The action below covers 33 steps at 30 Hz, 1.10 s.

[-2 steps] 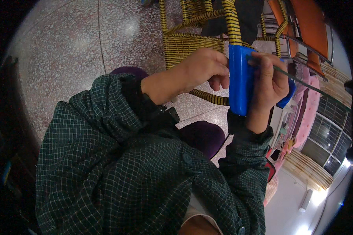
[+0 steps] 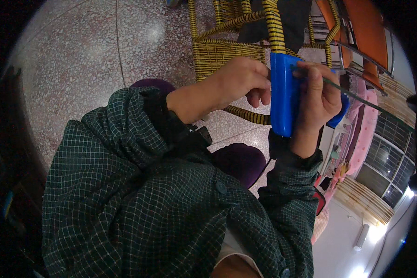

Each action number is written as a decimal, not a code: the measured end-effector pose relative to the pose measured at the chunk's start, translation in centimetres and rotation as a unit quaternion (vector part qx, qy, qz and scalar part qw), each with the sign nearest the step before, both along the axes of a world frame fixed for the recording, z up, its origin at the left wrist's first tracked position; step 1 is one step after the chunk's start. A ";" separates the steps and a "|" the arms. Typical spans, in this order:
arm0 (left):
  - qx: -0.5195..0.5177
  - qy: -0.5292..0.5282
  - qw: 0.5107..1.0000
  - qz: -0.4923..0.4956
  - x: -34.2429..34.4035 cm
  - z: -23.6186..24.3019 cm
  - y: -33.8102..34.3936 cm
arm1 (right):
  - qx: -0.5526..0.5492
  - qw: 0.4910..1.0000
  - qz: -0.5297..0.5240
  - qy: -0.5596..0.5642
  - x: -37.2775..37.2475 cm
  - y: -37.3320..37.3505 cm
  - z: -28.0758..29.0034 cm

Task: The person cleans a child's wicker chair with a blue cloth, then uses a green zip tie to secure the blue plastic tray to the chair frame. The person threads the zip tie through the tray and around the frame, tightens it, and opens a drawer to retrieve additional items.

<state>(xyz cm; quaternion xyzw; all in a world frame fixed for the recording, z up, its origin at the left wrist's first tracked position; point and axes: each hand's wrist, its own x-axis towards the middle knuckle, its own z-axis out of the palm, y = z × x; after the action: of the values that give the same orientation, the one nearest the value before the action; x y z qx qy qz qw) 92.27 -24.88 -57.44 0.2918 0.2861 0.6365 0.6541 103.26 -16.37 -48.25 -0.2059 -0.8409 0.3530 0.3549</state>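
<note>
A smooth blue plastic piece [image 2: 282, 102], seemingly a container wall, stands upright between my hands. My left hand [image 2: 238, 83] is at its left side with the fingers curled. The index fingertip reaches the blue edge, and anything it pinches is hidden. My right hand [image 2: 319, 99] is at the right side of the blue piece, closed, with thumb and fingers bent together. A thin dark green strip [image 2: 356, 96] runs from these fingers toward the right rim. Whether it is held or only passes behind the fingers, I cannot tell.
A yellow-and-black woven chair [image 2: 227, 55] stands just beyond my hands. Purple rounded seats [image 2: 240, 162] are close to my body. Orange panels [image 2: 368, 32] and pink padded fabric [image 2: 363, 134] are on the right. Speckled floor [image 2: 88, 55] spreads at the left.
</note>
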 end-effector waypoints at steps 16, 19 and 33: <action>0.055 0.035 0.998 0.015 0.0 -0.2 -0.1 | -0.015 1.000 -0.012 0.005 0.0 -0.1 -0.1; 0.022 0.037 0.999 0.008 0.0 0.0 0.0 | 0.003 1.000 -0.008 -0.001 0.0 -0.1 -0.1; -0.018 0.066 0.997 0.047 0.7 0.2 0.8 | -0.006 1.000 -0.011 0.014 0.0 -0.1 -0.1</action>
<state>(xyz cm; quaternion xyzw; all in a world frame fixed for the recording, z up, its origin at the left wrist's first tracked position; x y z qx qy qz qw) 92.98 -24.11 -57.27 0.3072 0.3532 0.6411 0.6082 103.23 -16.42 -48.38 -0.2122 -0.8316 0.3570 0.3687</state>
